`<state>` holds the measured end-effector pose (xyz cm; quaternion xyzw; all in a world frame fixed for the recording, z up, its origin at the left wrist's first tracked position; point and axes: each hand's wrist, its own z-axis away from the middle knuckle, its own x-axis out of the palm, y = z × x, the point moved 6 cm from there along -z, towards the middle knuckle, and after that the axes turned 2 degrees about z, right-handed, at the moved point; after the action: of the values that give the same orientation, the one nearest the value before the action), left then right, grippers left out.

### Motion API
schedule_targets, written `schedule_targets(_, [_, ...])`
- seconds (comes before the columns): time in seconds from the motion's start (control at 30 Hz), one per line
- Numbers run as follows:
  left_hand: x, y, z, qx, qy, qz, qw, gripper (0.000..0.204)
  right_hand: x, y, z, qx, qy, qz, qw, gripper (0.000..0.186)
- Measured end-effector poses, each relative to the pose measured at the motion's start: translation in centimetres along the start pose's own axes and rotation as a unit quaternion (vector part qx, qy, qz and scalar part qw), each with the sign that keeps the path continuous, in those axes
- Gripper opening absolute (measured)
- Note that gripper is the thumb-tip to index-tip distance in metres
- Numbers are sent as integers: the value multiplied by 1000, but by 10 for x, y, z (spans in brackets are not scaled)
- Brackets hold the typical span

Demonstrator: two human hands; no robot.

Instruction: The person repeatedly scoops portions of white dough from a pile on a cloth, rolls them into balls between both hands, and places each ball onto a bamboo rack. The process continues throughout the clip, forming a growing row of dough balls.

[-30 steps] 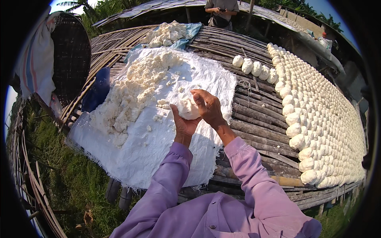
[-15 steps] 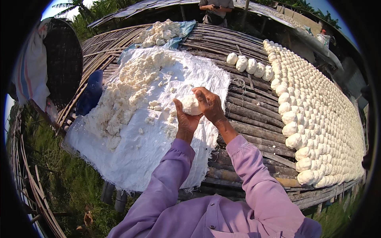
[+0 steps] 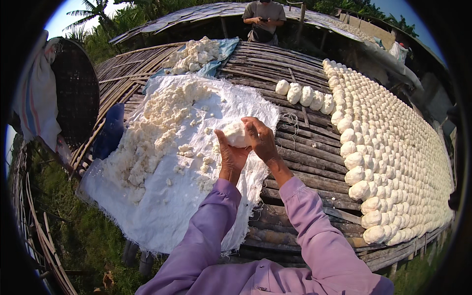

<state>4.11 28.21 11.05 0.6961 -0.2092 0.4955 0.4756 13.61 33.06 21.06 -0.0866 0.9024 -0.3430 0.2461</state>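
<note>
Both my hands are closed round a white, rounded lump of dough-like mass [image 3: 235,133], held above the right part of a white woven sheet [image 3: 169,216]. My left hand [image 3: 233,157] cups it from below and the left, thumb up along its side. The fingers of my right hand [image 3: 264,143] curl over its right side and hide that part. Left of my hands, a broad heap of crumbly white mass [image 3: 157,130] lies on the sheet, with loose crumbs between.
Rows of white lumps [image 3: 393,152] cover the right of the bamboo platform [image 3: 305,147]; a short line of several lumps [image 3: 306,96] juts from them. At the back, another heap [image 3: 195,51] sits on blue sheeting [image 3: 227,47]. Left stand a dark round tray [image 3: 73,88] and blue container [image 3: 110,130]. A person [image 3: 264,19] stands beyond.
The whole view has tilted up a little, so the platform sits lower in it. My hands stay round the lump, and my right hand's fingers have shifted slightly over it.
</note>
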Motion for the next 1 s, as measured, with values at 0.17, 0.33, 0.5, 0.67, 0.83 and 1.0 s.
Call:
schedule_targets(0.17, [12, -11, -25, -16, -2, -16, 1000, 101, -32, -13, -23, -103, 142, 82, 981, 63])
schedule_targets(0.33, [36, -29, -38, -90, -96, 31, 991, 112, -23, 61, -43, 190, 58, 5, 980, 63])
schedule_targets(0.5, [27, -23, -65, 3, -9, -22, 1000, 105, -24, 38, -41, -108, 47, 36, 992, 75])
schedule_targets(0.67, [8, -34, -85, -50, 9, 34, 998, 86, -32, 56, -50, -89, 140, 67, 984, 55])
schedule_targets(0.83, [4, -51, -98, -93, -54, -12, 994, 109, -4, 129, -65, 162, 20, 14, 987, 63])
schedule_targets(1.0, [-14, -59, -127, -48, -15, -56, 997, 115, -6, 128, -60, 52, 102, 9, 993, 70])
